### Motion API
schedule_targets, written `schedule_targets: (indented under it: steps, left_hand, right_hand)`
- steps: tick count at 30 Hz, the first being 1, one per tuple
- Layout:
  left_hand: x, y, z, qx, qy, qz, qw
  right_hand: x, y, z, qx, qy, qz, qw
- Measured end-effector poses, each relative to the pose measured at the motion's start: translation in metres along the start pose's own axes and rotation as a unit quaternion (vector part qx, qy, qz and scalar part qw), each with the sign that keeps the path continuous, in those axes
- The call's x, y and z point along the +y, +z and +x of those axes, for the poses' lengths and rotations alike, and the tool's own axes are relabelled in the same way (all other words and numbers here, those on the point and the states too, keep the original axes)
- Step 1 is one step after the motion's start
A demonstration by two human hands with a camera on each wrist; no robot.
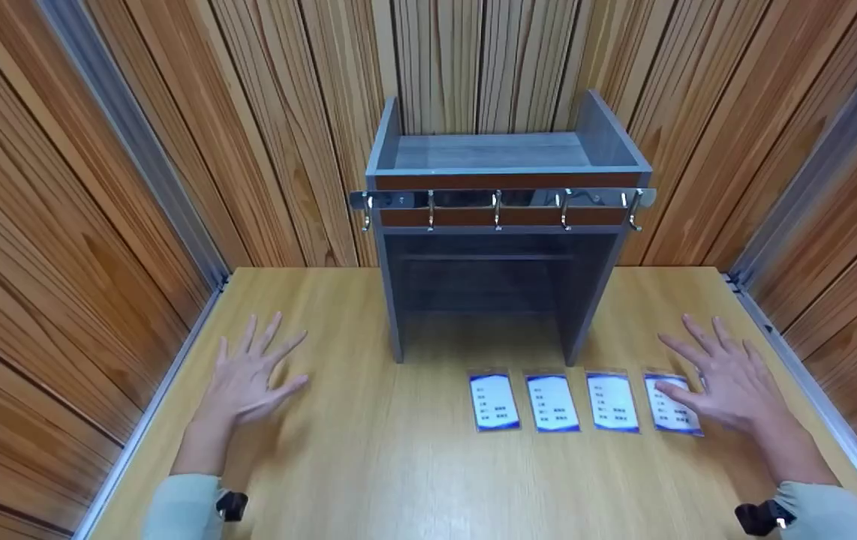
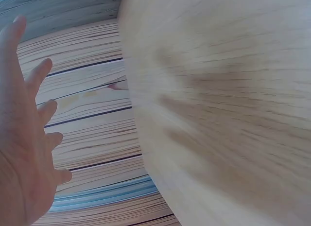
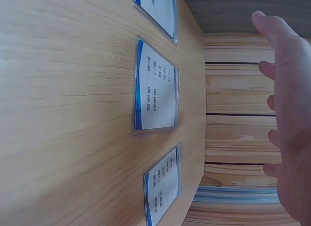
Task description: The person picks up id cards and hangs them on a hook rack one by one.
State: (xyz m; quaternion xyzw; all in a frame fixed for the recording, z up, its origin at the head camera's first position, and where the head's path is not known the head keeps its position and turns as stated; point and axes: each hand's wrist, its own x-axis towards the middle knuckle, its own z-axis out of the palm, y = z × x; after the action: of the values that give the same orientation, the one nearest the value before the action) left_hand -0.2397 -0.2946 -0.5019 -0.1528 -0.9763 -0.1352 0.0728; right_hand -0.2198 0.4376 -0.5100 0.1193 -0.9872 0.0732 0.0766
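Right hand [image 1: 729,382]: fingers spread straight, grasping nothing, hovering over the rightmost of 4 badge cards [image 1: 583,401] and partly covering it. Left hand [image 1: 248,375]: also released, fingers splayed above bare tabletop [image 1: 368,465], well apart from the cards. The cards lie in 1 row before 1 grey shelf unit [image 1: 503,225] bearing 5 hooks [image 1: 497,210]. Card print is illegible.

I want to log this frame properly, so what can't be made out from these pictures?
- Print on the four badge cards: too small in the head view, blurred in the right wrist view.
- Rightmost card: partly covered by the right hand.
- Left hand: cut off by the left wrist view's edge.
- Shelf unit interior: in shadow.
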Motion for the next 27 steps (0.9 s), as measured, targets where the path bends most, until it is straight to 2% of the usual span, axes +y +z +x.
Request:
schedule_targets:
  steps: [13, 18, 27]
  left_hand:
    - [0.0, -0.025, 0.025, -0.009, -0.008, -0.028, 0.9995]
    - [0.002, -0.034, 0.033, -0.002, -0.004, -0.039, 0.9992]
    - [0.005, -0.045, 0.047, 0.01, 0.005, -0.067, 0.9977]
  right_hand:
    - [-0.021, 0.009, 0.002, 0.0, -0.034, -0.017, 0.999]
    - [-0.033, 0.011, 0.003, -0.013, -0.038, -0.015, 0.999]
    - [-0.053, 0.018, 0.006, -0.004, -0.052, -0.001, 0.999]
